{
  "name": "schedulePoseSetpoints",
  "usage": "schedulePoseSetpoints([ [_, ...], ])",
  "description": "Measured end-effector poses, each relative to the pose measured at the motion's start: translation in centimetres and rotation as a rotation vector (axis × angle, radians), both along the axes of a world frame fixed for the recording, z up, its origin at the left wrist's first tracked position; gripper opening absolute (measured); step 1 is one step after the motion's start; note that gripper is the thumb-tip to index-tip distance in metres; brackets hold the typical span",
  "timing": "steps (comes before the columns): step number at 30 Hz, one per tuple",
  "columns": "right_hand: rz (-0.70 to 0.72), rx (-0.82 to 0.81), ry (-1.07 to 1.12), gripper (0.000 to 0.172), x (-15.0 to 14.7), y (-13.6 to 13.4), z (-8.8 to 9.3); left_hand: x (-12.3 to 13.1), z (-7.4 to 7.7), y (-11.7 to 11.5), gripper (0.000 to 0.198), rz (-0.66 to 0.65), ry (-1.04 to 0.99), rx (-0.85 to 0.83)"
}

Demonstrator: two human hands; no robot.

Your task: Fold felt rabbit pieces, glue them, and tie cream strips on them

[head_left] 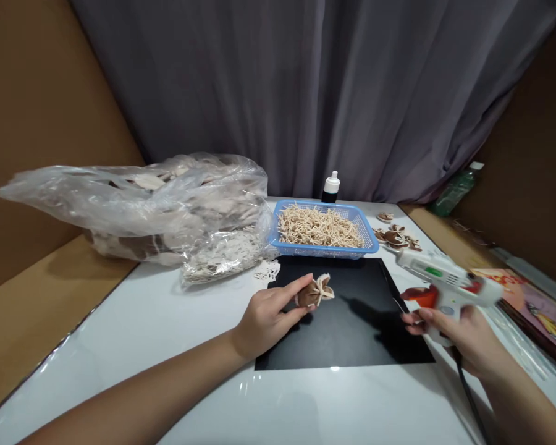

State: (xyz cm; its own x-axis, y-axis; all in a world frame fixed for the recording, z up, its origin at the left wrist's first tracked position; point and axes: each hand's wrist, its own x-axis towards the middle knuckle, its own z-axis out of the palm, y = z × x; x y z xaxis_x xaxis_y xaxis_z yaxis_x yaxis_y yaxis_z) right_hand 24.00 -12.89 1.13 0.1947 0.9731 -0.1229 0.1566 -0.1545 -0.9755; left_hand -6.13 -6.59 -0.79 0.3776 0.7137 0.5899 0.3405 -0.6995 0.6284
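My left hand (269, 312) pinches a small brown and cream flower-shaped craft piece (315, 291) over a black mat (352, 334) on the white table. My right hand (463, 337) grips a white hot glue gun (445, 277) at the mat's right edge, its nozzle pointing left and away from the piece. A black cord (467, 395) runs down from the gun along my right arm.
A blue basket (278, 232) of tan strands stands behind the mat, with a black bottle with a white cap (331, 187) behind it. A large clear plastic bag (167, 207) of pieces lies at the left. Several finished brown pieces (395, 235) lie at the right. A green bottle (456, 188) and a book (537, 309) are on the right ledge.
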Motion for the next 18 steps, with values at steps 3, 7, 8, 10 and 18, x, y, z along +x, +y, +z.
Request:
schedulePoseSetpoints([
  [3,0.128,0.1,0.009,0.03,-1.6,-1.0,0.0,-0.5,0.4,0.4,0.046,-0.027,0.126,0.179],
  [7,0.187,0.173,-0.255,0.02,-3.3,-1.9,-0.9,-1.0,0.5,1.1,0.04,-0.083,0.215,0.308],
  [8,0.217,0.184,-0.316,0.019,-3.8,-2.1,-1.0,-1.1,0.4,1.3,0.04,-0.089,0.23,0.33],
  [10,0.286,0.219,-0.375,0.018,-4.7,-2.3,-1.2,-1.3,0.2,1.7,0.042,-0.105,0.237,0.355],
  [18,0.333,0.299,-0.426,0.018,-6.5,-2.5,-1.9,-1.4,0.0,2.1,0.041,-0.097,0.219,0.317],
])
